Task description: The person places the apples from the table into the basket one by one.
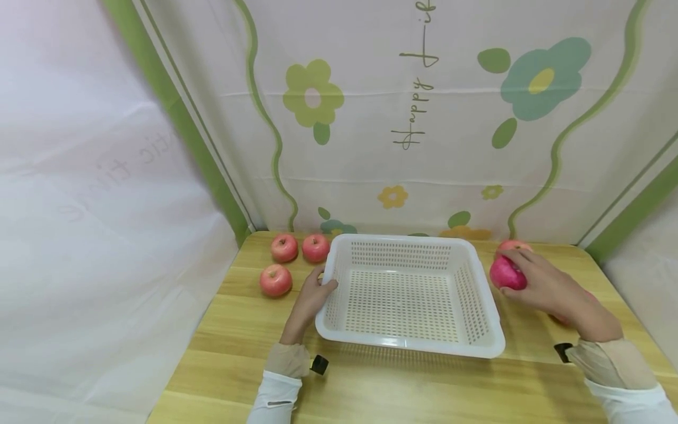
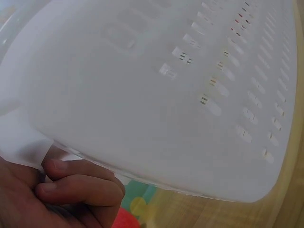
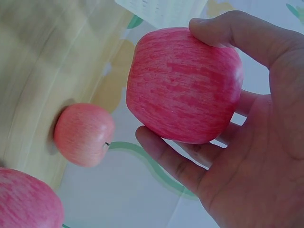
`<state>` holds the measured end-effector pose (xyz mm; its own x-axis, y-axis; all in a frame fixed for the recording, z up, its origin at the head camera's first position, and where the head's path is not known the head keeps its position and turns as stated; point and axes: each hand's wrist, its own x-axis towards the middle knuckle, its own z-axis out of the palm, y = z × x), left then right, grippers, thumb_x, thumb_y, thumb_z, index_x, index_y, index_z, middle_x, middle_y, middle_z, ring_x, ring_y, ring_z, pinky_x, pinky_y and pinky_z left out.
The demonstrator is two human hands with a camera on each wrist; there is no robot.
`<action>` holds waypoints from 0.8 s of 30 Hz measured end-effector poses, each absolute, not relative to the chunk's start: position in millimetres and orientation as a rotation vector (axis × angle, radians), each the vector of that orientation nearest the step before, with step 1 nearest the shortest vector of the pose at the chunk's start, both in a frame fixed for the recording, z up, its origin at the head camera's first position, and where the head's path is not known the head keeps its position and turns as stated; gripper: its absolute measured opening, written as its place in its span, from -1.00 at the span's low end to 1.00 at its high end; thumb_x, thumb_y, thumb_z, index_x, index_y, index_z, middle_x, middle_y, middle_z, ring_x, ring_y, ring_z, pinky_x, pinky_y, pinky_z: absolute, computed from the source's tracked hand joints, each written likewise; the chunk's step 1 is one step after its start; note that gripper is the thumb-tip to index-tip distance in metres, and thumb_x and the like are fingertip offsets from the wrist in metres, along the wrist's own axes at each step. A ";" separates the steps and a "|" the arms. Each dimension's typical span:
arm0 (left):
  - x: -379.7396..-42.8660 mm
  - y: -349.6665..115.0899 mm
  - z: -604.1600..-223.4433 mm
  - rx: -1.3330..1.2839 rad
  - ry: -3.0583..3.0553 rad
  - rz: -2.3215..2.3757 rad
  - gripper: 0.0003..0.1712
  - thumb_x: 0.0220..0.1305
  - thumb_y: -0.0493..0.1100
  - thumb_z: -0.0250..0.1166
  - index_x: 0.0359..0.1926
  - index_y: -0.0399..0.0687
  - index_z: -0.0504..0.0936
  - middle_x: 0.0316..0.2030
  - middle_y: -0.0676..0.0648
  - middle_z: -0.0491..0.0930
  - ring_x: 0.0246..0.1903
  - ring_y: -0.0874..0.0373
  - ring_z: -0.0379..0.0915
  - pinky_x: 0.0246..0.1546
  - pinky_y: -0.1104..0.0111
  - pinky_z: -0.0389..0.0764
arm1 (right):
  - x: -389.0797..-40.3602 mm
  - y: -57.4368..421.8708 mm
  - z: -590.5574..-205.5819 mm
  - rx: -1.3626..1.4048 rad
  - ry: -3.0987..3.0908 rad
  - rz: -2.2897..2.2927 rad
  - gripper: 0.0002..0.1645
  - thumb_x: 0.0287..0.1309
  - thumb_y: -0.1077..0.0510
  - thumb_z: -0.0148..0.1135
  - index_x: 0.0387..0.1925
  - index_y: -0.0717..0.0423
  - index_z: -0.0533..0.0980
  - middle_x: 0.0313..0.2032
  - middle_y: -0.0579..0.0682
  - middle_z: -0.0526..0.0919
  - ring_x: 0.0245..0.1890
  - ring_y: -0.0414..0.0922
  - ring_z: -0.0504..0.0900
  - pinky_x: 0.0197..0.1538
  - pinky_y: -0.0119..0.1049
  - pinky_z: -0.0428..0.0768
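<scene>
A deep pink apple (image 1: 507,273) is held between the thumb and fingers of my right hand (image 1: 551,288), just off the right side of a white plastic basket (image 1: 402,341). The right wrist view shows this apple (image 3: 185,85) raised above the wooden surface, my thumb on one side and fingers on the other. My left hand (image 1: 311,297) grips the basket's left rim, thumb over the top and fingers curled beneath. The left wrist view has those curled fingers (image 2: 85,190) under the rim of the basket (image 2: 118,109). No apples lie inside the basket.
Three pink apples, including a front one (image 1: 276,280), sit left of the basket on the wooden table (image 1: 222,341). At the right, one apple (image 1: 515,245) stands behind the held one, and another is mostly hidden under my right forearm. A printed curtain (image 1: 360,153) hangs behind the table.
</scene>
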<state>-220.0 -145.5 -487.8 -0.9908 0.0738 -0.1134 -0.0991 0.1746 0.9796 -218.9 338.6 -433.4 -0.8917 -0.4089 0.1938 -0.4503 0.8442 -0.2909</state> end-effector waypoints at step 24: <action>-225.0 -146.4 -493.4 -0.041 2.365 1.863 -0.56 0.31 -0.15 0.13 0.17 -0.16 0.33 -0.10 -0.44 0.56 -0.24 -0.22 0.60 -0.39 0.05 0.67 | -226.7 314.9 -407.2 0.710 -2.847 0.340 0.02 -0.08 -0.15 0.45 0.35 0.15 0.23 0.16 0.28 0.36 -0.07 0.21 0.44 -0.34 0.12 0.58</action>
